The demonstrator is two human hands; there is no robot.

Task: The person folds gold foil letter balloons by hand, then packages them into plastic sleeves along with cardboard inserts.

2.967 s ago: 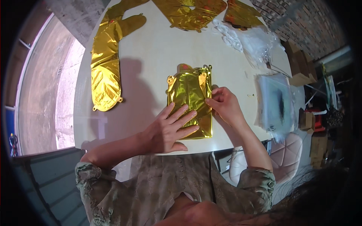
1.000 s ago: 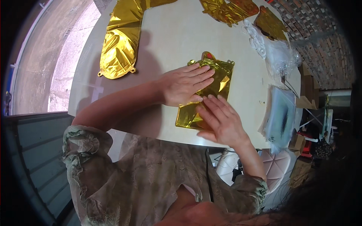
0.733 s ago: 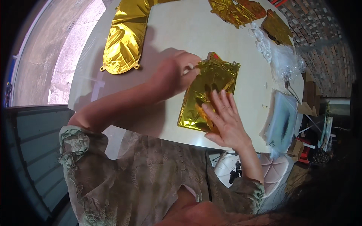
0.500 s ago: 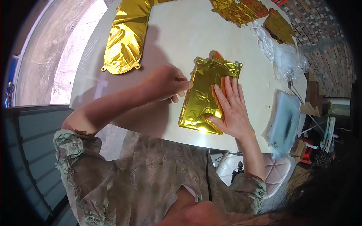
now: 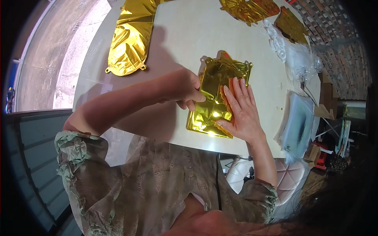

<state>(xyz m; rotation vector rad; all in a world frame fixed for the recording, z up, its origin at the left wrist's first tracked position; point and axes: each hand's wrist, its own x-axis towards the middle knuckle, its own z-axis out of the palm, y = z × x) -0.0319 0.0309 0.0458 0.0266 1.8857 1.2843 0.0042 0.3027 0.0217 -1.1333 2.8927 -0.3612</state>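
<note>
In front of me a gold foil balloon point(image 5: 214, 80) lies folded into a flat rectangle, with small tabs at its far corners. My right hand point(image 5: 244, 112) rests flat on its right side, fingers stretched out and thumb apart. At the left edge, my left hand point(image 5: 189, 91) is closed, thumb and forefinger pinching the foil at the edge; its other fingers curl below. A longer gold foil balloon point(image 5: 129, 47) with a rounded, tabbed end lies unfolded at the far left, beyond my left forearm.
The pale table point(image 5: 189, 47) has a curved-looking near edge close to my body. Crumpled gold foil point(image 5: 250, 11) and a darker gold foil piece point(image 5: 290, 25) lie at the far right. Clear plastic wrapping point(image 5: 297, 59) and a stack of clear bags point(image 5: 295, 128) line the right edge.
My left hand has moved slightly right and down, its fingertips now over the foil's left edge. The foil surface looks smoother. My right hand has barely shifted.
</note>
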